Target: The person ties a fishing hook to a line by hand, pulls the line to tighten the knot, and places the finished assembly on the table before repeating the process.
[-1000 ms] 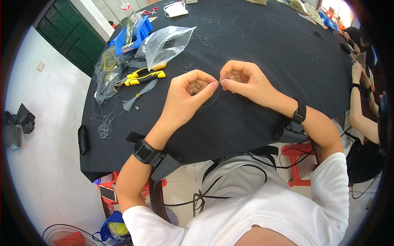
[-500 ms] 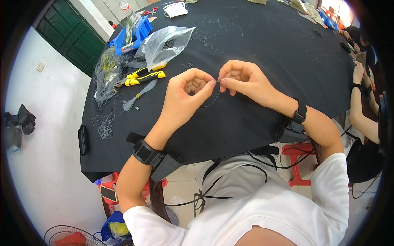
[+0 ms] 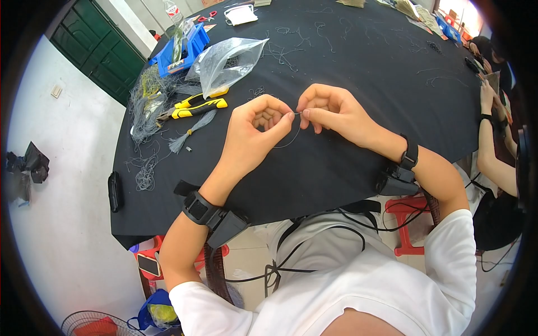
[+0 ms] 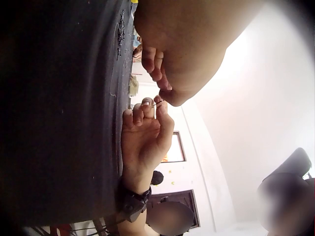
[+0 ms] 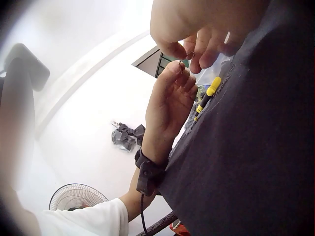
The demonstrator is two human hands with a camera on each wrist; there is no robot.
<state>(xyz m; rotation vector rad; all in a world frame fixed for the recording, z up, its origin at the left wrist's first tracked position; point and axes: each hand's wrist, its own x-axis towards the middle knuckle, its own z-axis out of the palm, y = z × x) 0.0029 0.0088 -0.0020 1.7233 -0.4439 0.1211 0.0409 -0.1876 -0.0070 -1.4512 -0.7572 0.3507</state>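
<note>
Above the black-covered table, my left hand [image 3: 246,130] pinches a thin grey line [image 3: 291,141] between thumb and forefinger. My right hand [image 3: 339,112] faces it closely, thumb and forefinger pinching a tiny piece at the same line. The line spans the small gap between the fingertips, and part of it hangs in a curve below. In the right wrist view, a small curved, hook-like piece [image 5: 190,55] shows at the right fingertips, close to the left thumb. Its exact kind I cannot tell. The other fingers of both hands are loosely curled.
Left on the black cloth [image 3: 336,173] lie yellow-and-black pliers [image 3: 199,108], a tied bundle of grey line [image 3: 193,131] and tangled line [image 3: 147,106]. Behind are a clear plastic bag [image 3: 232,59], a blue bin [image 3: 196,42] and red scissors [image 3: 207,17]. Another person's arms [image 3: 493,134] are at right.
My fingertips have parted slightly, and a short stretch of line now shows between them. The right hand's lower fingers have shifted a little; the left hand has hardly moved.
</note>
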